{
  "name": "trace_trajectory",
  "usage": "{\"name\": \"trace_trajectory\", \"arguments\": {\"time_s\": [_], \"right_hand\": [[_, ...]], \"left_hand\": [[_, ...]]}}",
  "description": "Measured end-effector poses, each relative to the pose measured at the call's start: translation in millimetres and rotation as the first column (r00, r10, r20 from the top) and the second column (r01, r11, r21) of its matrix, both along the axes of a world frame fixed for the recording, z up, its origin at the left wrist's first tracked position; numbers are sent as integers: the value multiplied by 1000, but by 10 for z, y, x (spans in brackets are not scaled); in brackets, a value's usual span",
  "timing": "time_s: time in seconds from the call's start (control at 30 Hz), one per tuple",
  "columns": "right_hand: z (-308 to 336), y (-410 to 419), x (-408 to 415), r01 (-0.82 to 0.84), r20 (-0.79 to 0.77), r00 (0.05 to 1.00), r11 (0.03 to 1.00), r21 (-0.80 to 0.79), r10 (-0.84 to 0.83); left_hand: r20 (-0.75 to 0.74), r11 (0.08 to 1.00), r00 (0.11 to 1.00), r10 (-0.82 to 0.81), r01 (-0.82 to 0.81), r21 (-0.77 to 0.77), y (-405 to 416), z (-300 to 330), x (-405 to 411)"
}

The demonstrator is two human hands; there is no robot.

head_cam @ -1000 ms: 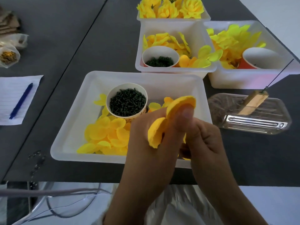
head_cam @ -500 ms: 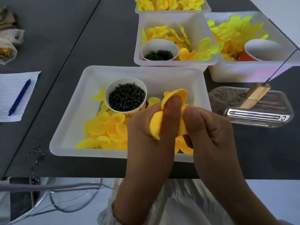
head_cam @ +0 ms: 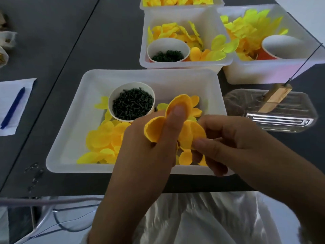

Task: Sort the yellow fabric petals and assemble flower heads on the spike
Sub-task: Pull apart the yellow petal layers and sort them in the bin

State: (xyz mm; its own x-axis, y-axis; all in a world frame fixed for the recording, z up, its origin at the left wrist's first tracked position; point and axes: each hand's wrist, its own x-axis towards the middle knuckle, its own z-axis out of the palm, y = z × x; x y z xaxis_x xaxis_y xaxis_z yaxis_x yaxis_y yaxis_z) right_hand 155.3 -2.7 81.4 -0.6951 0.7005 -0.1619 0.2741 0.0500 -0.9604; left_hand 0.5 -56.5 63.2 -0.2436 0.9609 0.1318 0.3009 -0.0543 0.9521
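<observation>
Dim, soft daylight from the right; wide-angle edges bend, slightly blurred.

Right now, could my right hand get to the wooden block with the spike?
Probably yes, once freed: the right hand pinches the petal piece that the left hand holds, and nothing stands between it and the wooden block.

Looks like a craft assembly workstation: my dark table [head_cam: 112, 32] carries white sorting trays [head_cam: 70, 138] of yellow fabric petals [head_cam: 102, 138], paper cups [head_cam: 131, 88] of small green parts, plus a log sheet [head_cam: 10, 95] with blue pen [head_cam: 13, 108].
</observation>
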Motion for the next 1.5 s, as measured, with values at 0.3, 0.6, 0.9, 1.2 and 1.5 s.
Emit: {"name": "trace_trajectory", "arguments": {"time_s": [0.3,0.6,0.9,1.2,1.5], "right_hand": [[64,45,-47,33,40,999,998,-52,-31],[45,108,1,-44,135,990,998,-54,51],[-76,93,-2,20,130,991,998,-58,-12],[-186,110,-31,97,8,995,977,190,-101],[-140,167,-22,80,87,992,984,159,-94]], "left_hand": [[-339,997,941,4,21,71,-30,77,56],[-74,998,995,-62,64,28,53,-54,52],[-5,997,998,-58,58,42,104,-132,88],[3,995,998,-68,67,75,98,-100,98],[99,984,981,-170,173,-30,2,-87,-73]]}}
